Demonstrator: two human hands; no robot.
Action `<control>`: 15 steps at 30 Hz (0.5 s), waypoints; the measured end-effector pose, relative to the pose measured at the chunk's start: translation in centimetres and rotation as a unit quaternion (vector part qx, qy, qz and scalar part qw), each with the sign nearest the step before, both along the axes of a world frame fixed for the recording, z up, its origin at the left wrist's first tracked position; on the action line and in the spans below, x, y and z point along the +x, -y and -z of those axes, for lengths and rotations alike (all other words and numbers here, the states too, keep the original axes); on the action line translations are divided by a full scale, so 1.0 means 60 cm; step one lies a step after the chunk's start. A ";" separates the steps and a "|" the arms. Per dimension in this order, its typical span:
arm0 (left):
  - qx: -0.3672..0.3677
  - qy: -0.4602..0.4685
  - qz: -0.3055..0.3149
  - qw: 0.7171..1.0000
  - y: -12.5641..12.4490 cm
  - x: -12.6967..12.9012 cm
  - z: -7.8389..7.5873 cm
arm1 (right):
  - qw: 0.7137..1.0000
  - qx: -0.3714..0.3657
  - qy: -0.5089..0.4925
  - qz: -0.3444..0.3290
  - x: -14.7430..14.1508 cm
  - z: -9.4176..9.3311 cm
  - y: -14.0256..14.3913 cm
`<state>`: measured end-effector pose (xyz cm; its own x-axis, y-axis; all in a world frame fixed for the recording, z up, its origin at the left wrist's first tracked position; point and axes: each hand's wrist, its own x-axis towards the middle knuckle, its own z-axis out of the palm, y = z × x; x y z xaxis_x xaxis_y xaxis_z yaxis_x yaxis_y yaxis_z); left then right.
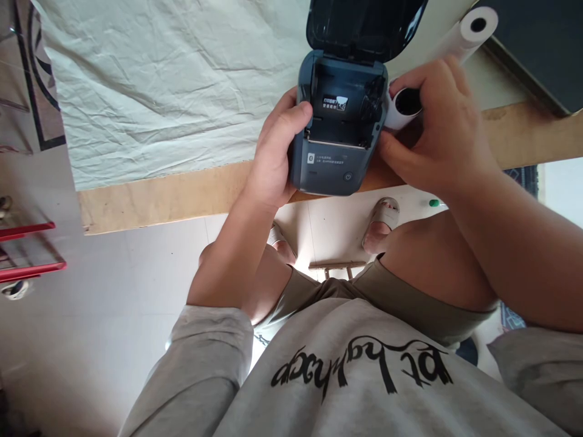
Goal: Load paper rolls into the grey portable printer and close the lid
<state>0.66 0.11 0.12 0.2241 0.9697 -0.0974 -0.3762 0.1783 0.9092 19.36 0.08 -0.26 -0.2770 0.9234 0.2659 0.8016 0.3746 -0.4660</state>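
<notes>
A dark blue label printer [334,159] is tilted up near the table's front edge, its black lid [364,27] swung up and its paper bay showing bare with a small label inside. My left hand [279,145] grips the printer's left side, thumb on the rim. Beside the printer's right wall, my right hand [437,121] has its thumb and fingers around a small white paper roll [395,117] with a dark core. Behind that hand a longer white roll [460,36] lies on the table, partly covered by the fingers.
A wrinkled pale cloth [173,91] covers much of the wooden table [182,193]. At the far right lies a dark flat tray-like object [542,54]. Red-edged racks [31,270] stand to the left. Below are my legs, a wooden stool bar [337,265] and the tiled floor.
</notes>
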 end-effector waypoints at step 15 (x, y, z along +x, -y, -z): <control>0.001 0.010 0.011 1.000 -0.001 -0.001 0.002 | 0.999 -0.003 -0.032 0.027 0.000 -0.003 0.004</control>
